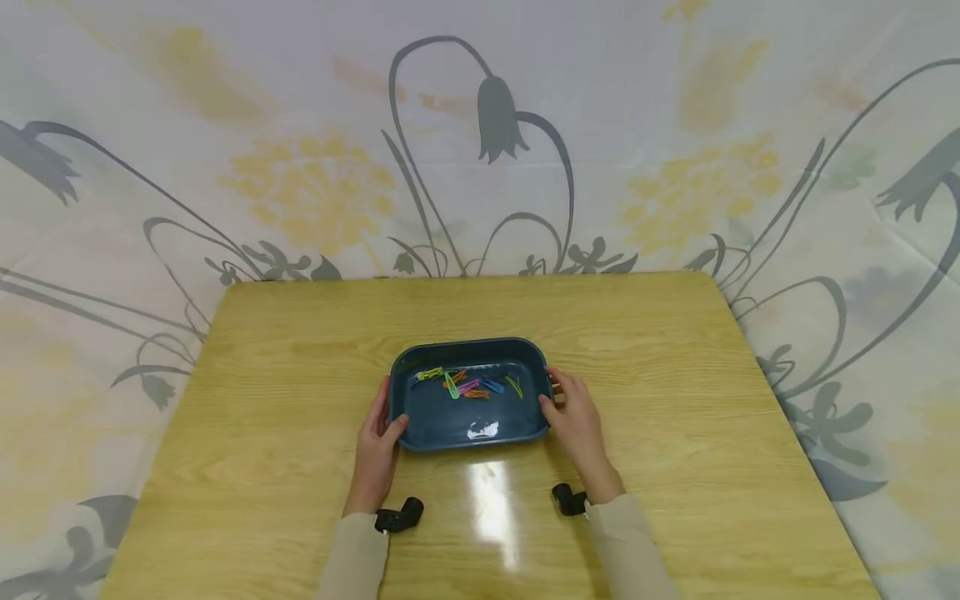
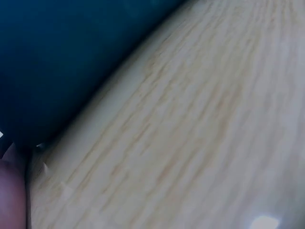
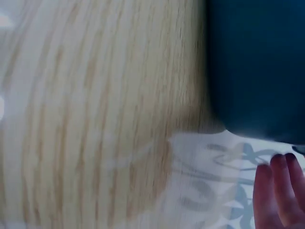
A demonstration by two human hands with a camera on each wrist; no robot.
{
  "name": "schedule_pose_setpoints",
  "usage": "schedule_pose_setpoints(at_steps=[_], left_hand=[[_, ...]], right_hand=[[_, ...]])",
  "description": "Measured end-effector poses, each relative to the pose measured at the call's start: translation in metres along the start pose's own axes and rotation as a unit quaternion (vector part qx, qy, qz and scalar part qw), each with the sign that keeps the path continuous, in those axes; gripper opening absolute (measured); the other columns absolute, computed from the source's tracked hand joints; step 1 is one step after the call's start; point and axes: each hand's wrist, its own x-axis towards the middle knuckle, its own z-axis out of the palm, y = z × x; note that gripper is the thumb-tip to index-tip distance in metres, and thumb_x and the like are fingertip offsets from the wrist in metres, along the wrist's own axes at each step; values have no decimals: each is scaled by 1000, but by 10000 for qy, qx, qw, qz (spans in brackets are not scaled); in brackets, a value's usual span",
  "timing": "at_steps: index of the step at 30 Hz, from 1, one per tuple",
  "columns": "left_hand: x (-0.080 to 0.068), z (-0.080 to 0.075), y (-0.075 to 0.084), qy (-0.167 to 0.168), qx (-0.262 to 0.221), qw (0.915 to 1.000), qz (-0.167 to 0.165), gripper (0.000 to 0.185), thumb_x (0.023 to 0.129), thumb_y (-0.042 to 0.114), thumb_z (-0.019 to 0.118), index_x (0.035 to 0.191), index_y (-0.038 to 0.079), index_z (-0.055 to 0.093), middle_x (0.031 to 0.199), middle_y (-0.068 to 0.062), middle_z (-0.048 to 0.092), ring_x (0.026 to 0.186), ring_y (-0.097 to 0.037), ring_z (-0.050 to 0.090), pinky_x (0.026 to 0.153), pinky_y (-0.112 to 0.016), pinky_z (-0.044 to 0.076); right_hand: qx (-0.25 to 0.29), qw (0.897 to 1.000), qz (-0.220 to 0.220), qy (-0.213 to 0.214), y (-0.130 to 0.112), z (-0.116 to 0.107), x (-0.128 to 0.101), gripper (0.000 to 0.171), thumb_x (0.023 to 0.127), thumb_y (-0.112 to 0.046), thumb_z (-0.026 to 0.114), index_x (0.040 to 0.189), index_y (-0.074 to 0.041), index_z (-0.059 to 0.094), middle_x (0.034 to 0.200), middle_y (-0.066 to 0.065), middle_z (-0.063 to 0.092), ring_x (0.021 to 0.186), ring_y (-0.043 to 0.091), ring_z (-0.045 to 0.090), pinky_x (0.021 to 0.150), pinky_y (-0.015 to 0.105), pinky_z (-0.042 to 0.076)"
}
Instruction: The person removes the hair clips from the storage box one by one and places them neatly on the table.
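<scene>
A dark blue rectangular plastic tray [image 1: 442, 427] is at the middle of the table, held at both short ends. My left hand [image 1: 377, 460] grips its left end, thumb over the rim. On the right end, my right hand [image 1: 581, 427] holds on with its thumb at the rim and its fingers along the outer wall. Inside lie several small snap hair clips: yellow ones [image 1: 429, 375], a green one [image 1: 452, 387], a pink one [image 1: 468, 387], blue ones [image 1: 492, 385], orange ones [image 1: 476, 395] and a yellow-green one [image 1: 514, 387]. Both wrist views show mostly the tray's outer wall [image 3: 262, 67].
The wood-grain table [image 1: 285, 350] stretches out around the tray, its far edge against a flower-printed cloth [image 1: 600, 67]. Black wrist cameras [image 1: 400, 516] sit at both cuffs. A bright reflection shines on the tabletop in front of the tray.
</scene>
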Motion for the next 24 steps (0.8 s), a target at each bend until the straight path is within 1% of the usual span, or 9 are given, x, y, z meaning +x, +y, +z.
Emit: schedule_pose_setpoints(at_steps=[3,5,8,10,12,15,18,21,24], left_hand=[[0,2,0,127,-3,9999,107,60,94,1,47,146,21,25,152,8,21,139,-9,20,103,-14,30],[0,3,1,213,-93,9996,145,59,93,1,47,145,20,27,151,8,24,138,-8,21,103,-15,30],[0,4,2,276,-207,9993,156,58,93,1,48,144,21,29,150,9,25,137,-7,22,104,-16,30],[0,4,2,284,-276,9991,158,57,94,2,48,144,22,30,150,9,25,137,-6,23,103,-16,31],[0,4,2,288,-358,9988,175,57,94,2,47,144,22,30,150,9,25,137,-6,22,103,-16,32],[-1,5,2,358,-506,9980,155,55,94,3,47,144,21,30,150,9,25,137,-6,22,103,-16,32],[-2,6,2,478,-619,9969,101,51,96,8,46,144,19,31,149,8,27,137,-4,23,103,-15,31],[-3,8,4,602,-586,9965,45,49,97,14,46,144,17,32,148,8,30,136,-3,25,104,-15,29],[-5,12,8,684,-373,9970,2,48,98,16,44,144,14,31,148,7,31,136,-4,26,105,-15,28]], right_hand=[[-165,9994,-197,253,-3,-2,-1,39,86,-16,65,123,-8,56,116,11,53,97,25,56,79,40,51],[-127,9985,-294,452,-6,-4,-1,35,86,-17,65,119,-7,59,115,10,54,96,25,56,79,40,52],[-83,9964,-437,717,-9,-10,-1,29,86,-15,64,114,-5,62,107,9,58,91,22,58,74,39,53],[-34,9957,-514,768,-13,-13,0,26,86,-13,63,111,-5,63,101,8,61,87,21,60,72,37,54],[-92,9961,-593,654,-15,-15,1,25,87,-12,62,111,-6,64,98,7,62,85,19,62,70,36,54],[-253,9971,-614,375,-20,-16,2,25,88,-13,61,112,-7,64,97,5,64,84,18,63,70,35,54],[-438,9968,-652,129,-26,-17,4,26,89,-16,60,113,-8,64,96,4,66,82,17,63,69,34,53],[-573,9956,-718,-162,-32,-18,5,26,90,-18,59,114,-9,64,94,2,66,80,15,63,65,30,52],[-669,9930,-793,-563,-37,-19,7,27,90,-17,58,116,-10,63,93,1,66,78,12,61,62,26,50]])
